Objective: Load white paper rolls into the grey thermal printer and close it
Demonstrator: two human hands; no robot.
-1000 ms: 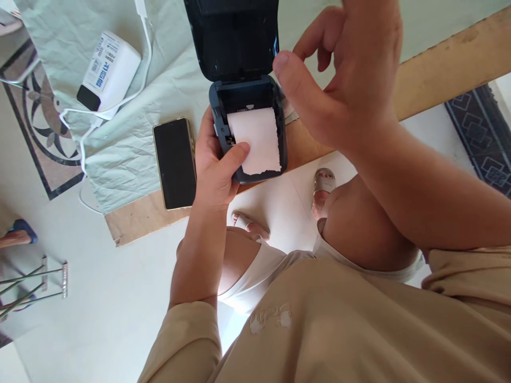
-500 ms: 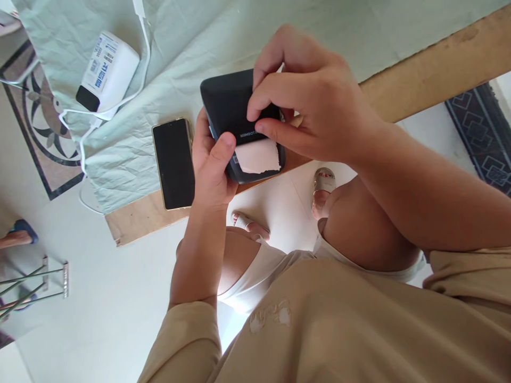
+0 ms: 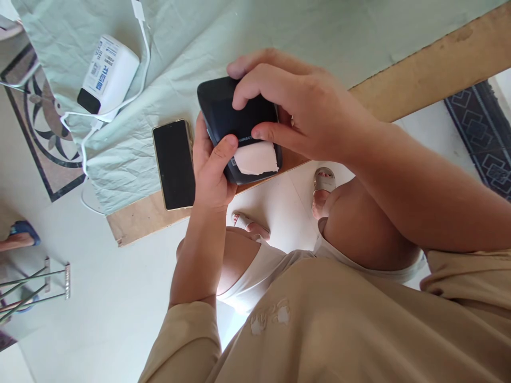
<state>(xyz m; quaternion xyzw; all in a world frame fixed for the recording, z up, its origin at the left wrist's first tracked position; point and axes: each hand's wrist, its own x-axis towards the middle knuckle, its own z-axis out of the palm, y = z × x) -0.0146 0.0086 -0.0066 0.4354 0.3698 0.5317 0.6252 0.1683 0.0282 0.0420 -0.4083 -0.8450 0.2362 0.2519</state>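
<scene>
A black label printer (image 3: 217, 103) with NIIMBOT lettering is held over the table's front edge. My left hand (image 3: 213, 173) is closed round its left side, thumb on the front face. A pale piece of paper with a torn edge (image 3: 256, 158) lies across its lower part. Over the printer's upper right is my right hand (image 3: 289, 101), its thumb beside the lettering and its bent fingers reaching across the top; some fingers are hidden at the right edge. To the left of the printer lies a dark-screened phone (image 3: 174, 165).
A pale green cloth (image 3: 191, 37) covers the table, leaving a wooden edge (image 3: 407, 69) bare. On the cloth are a white box-shaped device (image 3: 122, 72) and a white cable (image 3: 146, 64). Another person's foot (image 3: 22, 234) and a metal stand (image 3: 46, 282) are on the left.
My right hand has shifted left over the printer, and its fingers have gone from bunched together to spread across the top. The printer has moved slightly left in my left hand.
</scene>
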